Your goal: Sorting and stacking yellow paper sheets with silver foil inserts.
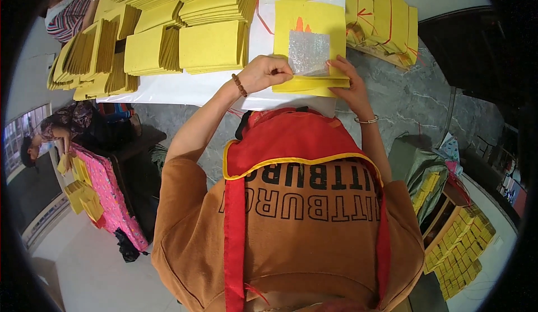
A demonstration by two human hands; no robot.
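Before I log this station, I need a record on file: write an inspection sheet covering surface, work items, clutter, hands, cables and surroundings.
Surface: white-covered table, largely taken up by paper.
Work items: yellow sheet bearing a silvery patch; its near edge is folded over.
Clutter: folded yellow stacks to the left; red-tied yellow bundles to the right.
Hands: left hand, fingers pinched at the fold's left end; right hand, fingers at its right end.
Cables: nothing seen.
Surroundings: a person in a striped sleeve, upper left; another person beside a pink cover; piled yellow packs, lower right.
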